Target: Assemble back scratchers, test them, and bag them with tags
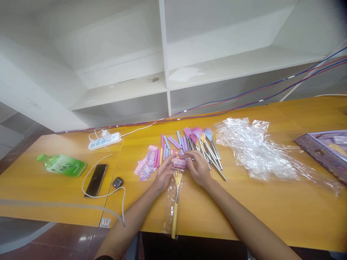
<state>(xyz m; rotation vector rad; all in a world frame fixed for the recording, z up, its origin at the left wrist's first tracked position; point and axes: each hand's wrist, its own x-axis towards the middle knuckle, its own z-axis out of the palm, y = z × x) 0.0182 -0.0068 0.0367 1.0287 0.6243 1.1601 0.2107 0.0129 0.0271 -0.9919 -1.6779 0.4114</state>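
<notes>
Between both hands (164,174) (199,169), pink card (179,163).

Worktop (217,213), yellow-orange wood. Behind worktop: pale grey open shelving (217,68), white upright divider (164,54). Between worktop and shelving: red and blue cables (217,103). Below worktop: reddish-brown tiled floor (73,240), glossy, light reflected.

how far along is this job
Looks done: the yellow scratcher has its handle on and lies in a clear bag. In hand: the left hand and right hand are at a pink card just beyond its claw. Apparently left: scratchers without handles, loose handles, more cards and a pile of bags.
</notes>
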